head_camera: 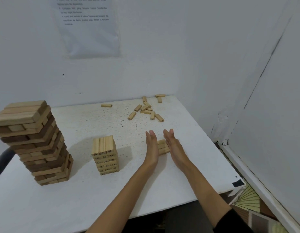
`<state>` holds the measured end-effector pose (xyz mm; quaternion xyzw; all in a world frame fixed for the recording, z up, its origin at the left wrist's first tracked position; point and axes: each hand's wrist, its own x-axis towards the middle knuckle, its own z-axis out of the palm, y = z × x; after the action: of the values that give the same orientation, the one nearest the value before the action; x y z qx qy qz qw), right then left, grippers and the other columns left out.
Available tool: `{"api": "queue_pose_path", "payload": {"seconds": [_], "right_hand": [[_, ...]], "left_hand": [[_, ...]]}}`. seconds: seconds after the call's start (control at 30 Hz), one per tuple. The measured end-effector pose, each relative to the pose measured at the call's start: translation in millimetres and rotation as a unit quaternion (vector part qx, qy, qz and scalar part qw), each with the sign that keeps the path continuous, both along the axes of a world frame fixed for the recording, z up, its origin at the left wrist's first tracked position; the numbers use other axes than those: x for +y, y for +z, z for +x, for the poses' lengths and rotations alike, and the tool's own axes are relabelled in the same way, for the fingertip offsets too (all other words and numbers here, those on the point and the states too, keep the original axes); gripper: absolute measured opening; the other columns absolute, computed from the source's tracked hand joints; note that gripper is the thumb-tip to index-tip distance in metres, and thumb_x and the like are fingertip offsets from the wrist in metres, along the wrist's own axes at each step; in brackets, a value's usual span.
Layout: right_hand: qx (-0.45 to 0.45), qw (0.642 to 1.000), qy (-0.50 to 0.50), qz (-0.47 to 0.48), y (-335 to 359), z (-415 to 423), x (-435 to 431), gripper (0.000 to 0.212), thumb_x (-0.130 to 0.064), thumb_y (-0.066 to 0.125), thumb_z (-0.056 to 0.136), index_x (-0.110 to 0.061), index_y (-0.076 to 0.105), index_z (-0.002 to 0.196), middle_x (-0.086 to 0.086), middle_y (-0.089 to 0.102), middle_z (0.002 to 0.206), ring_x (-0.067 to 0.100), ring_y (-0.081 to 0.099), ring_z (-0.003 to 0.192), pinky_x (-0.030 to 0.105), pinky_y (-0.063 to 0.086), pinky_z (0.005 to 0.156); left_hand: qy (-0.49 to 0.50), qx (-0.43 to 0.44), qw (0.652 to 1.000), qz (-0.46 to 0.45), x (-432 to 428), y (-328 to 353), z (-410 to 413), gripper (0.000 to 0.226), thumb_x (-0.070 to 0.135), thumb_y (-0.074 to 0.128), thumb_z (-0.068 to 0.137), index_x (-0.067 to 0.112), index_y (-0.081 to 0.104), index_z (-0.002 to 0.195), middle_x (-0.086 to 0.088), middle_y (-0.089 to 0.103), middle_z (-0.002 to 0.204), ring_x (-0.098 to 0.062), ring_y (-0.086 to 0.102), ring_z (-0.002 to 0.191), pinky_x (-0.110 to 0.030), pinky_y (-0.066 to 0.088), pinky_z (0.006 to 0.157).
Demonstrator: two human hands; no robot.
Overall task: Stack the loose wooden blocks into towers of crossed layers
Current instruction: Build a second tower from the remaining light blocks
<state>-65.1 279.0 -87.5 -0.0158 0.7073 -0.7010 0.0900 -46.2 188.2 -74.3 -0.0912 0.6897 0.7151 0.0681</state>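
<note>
Risk 1: uneven squeeze. The low new stack (162, 147) is sandwiched between both palms. If one palm pushes harder, the whole thing probably skids on the tabletop (188, 182) or the top layer shears off.
Risk 2: release. Pulling the palms away with any drag could take the outer blocks along, so they should come off straight sideways.
Risk 3: low. The numbered tower (106, 155) stands well to the left, and the leaning big tower (34, 142) further left. Only a wide elbow swing would reach either.

Pose: left hand (151, 145) and right hand (173, 145) are both flat, fingers straight and pointing away from the body, palms facing each other and pressed on opposite flanks of the stack. Nothing is gripped. Forearms converge from the near edge.

Supply: loose blocks (146, 109) are scattered at the far edge, well apart from the hands, and a lone block (106, 105) lies further left.
</note>
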Motion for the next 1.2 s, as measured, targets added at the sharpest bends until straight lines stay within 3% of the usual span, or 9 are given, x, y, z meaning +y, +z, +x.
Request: {"api": "queue_pose_path", "payload": {"seconds": [0.13,0.2,0.27,0.33,0.4,0.53,0.7,0.9,1.2], "right_hand": [[0.043,0.998,0.013,0.034,6.3,-2.8,11.5,0.052,-0.044,0.031,0.098,-0.021,0.030,0.145,-0.007,0.030,0.150,0.006,0.027,0.138,0.028,0.020,0.115],[0.084,0.987,0.059,0.123,13.0,-9.6,27.9,0.046,-0.031,0.052,0.094,-0.026,0.041,0.138,-0.010,0.039,0.141,0.004,0.032,0.132,0.025,0.025,0.111],[0.105,0.960,0.141,0.219,15.9,-18.6,43.6,0.058,-0.021,0.072,0.081,-0.030,0.046,0.132,-0.011,0.043,0.136,0.005,0.037,0.130,0.026,0.028,0.111],[0.099,0.933,0.181,0.294,19.6,-25.7,51.8,0.072,-0.020,0.083,0.068,-0.028,0.049,0.132,-0.011,0.048,0.132,0.006,0.041,0.123,0.024,0.032,0.107],[0.108,0.916,0.188,0.337,24.9,-31.4,51.1,0.075,-0.020,0.086,0.064,-0.023,0.052,0.131,-0.011,0.052,0.124,0.007,0.045,0.115,0.022,0.035,0.102],[0.134,0.888,0.216,0.384,33.1,-41.0,45.1,0.061,-0.018,0.086,0.064,-0.020,0.061,0.120,-0.002,0.056,0.116,0.012,0.052,0.105,0.025,0.043,0.092],[0.146,0.866,0.218,0.425,34.2,-41.8,42.4,0.054,-0.022,0.085,0.064,-0.020,0.063,0.113,0.002,0.056,0.112,0.013,0.052,0.099,0.024,0.043,0.084],[0.160,0.861,0.220,0.429,35.0,-35.2,41.4,0.050,-0.023,0.084,0.064,-0.021,0.062,0.109,-0.001,0.056,0.106,0.013,0.051,0.097,0.016,0.036,0.073],[0.202,0.868,0.206,0.404,85.3,-28.8,34.0,0.048,-0.019,0.082,0.066,-0.021,0.062,0.110,-0.005,0.058,0.106,0.008,0.052,0.096,0.012,0.038,0.077]], "left_hand": [[-0.052,0.048,0.995,-0.076,-8.5,8.3,-0.6,0.077,0.062,0.024,0.089,0.022,0.000,0.150,0.004,-0.002,0.158,-0.012,0.001,0.145,-0.038,0.005,0.118],[-0.097,0.067,0.984,-0.132,-20.1,6.1,-3.1,0.091,0.062,0.048,0.084,0.019,0.001,0.150,0.002,0.002,0.158,-0.014,0.004,0.145,-0.038,0.011,0.118],[-0.159,0.074,0.956,-0.237,-30.9,0.3,-8.0,0.109,0.051,0.071,0.073,0.015,0.001,0.150,-0.001,0.007,0.157,-0.019,0.007,0.145,-0.038,0.016,0.117],[-0.192,0.072,0.916,-0.343,-33.1,-3.2,-13.7,0.112,0.033,0.080,0.071,0.010,0.003,0.149,-0.007,0.015,0.155,-0.023,0.012,0.143,-0.036,0.020,0.115],[-0.188,0.083,0.891,-0.404,-31.3,-0.5,-17.9,0.104,0.027,0.080,0.071,0.009,0.012,0.148,-0.009,0.027,0.151,-0.026,0.020,0.140,-0.033,0.024,0.112],[-0.197,0.128,0.824,-0.515,-34.1,15.0,-26.3,0.066,0.025,0.076,0.075,0.013,0.048,0.134,-0.011,0.050,0.128,-0.026,0.047,0.117,-0.027,0.037,0.093],[-0.219,0.132,0.805,-0.535,-35.3,33.2,-25.1,0.051,0.020,0.076,0.074,0.009,0.059,0.121,-0.010,0.061,0.115,-0.024,0.055,0.105,-0.028,0.043,0.087],[-0.223,0.127,0.808,-0.531,-36.3,34.6,-24.2,0.051,0.022,0.081,0.067,0.011,0.063,0.114,-0.005,0.066,0.107,-0.019,0.059,0.095,-0.024,0.044,0.076],[-0.222,0.175,0.795,-0.537,-49.7,84.8,-21.4,0.054,0.017,0.080,0.068,0.010,0.060,0.117,-0.005,0.061,0.111,-0.019,0.057,0.098,-0.031,0.048,0.088]]}}
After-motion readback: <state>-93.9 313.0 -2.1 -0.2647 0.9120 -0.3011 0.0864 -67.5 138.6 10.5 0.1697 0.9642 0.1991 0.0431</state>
